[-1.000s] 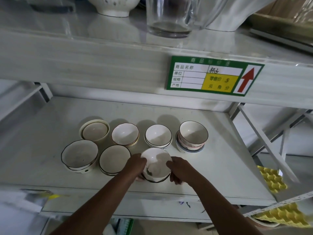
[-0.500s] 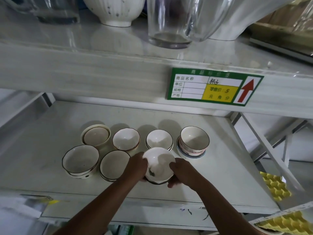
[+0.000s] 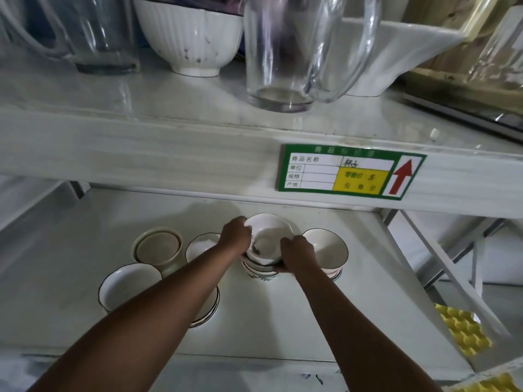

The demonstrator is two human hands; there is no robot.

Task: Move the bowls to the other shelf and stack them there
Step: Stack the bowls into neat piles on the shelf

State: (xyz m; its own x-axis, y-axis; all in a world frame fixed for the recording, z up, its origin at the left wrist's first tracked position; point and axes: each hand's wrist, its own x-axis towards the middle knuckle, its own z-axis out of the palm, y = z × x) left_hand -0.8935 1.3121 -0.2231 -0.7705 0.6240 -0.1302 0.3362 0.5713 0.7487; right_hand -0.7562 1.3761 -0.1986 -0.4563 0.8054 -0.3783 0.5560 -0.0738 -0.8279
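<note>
Stacking step — both hands, left and right, grip the bowl over a stack left of the rimmed bowl — next, seat it squarely.

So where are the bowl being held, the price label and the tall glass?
held bowl (image 3: 268, 236): head view, on its white inside.
price label (image 3: 359, 181): head view, on its yellow box.
tall glass (image 3: 278, 52): head view, on its clear wall.

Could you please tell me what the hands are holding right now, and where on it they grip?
Both hands, left and right, hold a white bowl by opposite sides of its rim.
</note>
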